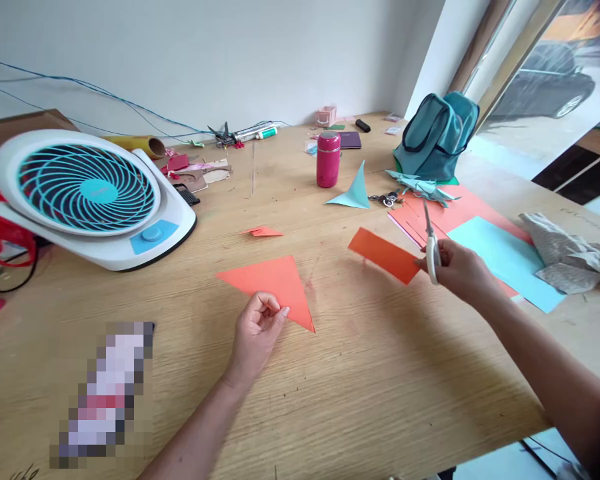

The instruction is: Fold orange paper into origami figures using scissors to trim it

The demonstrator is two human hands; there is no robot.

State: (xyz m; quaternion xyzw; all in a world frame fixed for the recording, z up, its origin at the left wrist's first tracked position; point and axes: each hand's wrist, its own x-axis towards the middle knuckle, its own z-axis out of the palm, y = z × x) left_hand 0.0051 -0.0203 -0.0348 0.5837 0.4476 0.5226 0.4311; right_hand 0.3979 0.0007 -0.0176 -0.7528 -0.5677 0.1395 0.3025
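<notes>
My L hand [257, 330] pinches the near edge of the orange triangle [275, 280], lying flat on the table [380, 380] right in front of me, while my R hand [459, 268] is closed round the scissors [431, 248], blades pointing away, w/ an orange offcut [384, 255] gripped at its fingertips, just beside the light-blue sheet [503, 257].

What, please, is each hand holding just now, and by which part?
The left hand holds the orange triangle at its lower edge. The right hand grips the scissors by the handles, together with an orange strip by its right end.
</notes>
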